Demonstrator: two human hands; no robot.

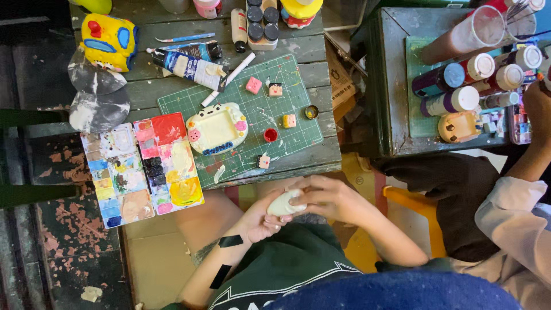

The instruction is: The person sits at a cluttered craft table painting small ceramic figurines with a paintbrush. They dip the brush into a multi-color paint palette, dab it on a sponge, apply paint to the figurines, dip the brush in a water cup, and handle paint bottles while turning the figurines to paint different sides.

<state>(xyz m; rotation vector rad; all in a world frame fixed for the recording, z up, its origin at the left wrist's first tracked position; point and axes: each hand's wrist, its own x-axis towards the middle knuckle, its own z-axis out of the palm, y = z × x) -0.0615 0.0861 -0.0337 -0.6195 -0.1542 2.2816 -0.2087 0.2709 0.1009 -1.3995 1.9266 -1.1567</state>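
Observation:
A small white oval clay piece (282, 204) is held in front of my lap, just below the table's near edge. My left hand (259, 221) cups it from below and my right hand (328, 198) covers it from the right, fingers pressed on its top. On the green cutting mat (287, 92) lies a white painted figure (217, 129) with pink and blue details. Around it sit small pink and yellow painted cubes (253, 85) and a red paint cap (270, 135).
A paint palette (140, 166) with many mixed colours overhangs the table's left front. A paint tube (186, 66), a white marker (229, 77) and a yellow-blue figure (109, 40) lie farther back. On the right, another person's sleeve (511, 215) reaches toward paint bottles (459, 100) on a dark green table.

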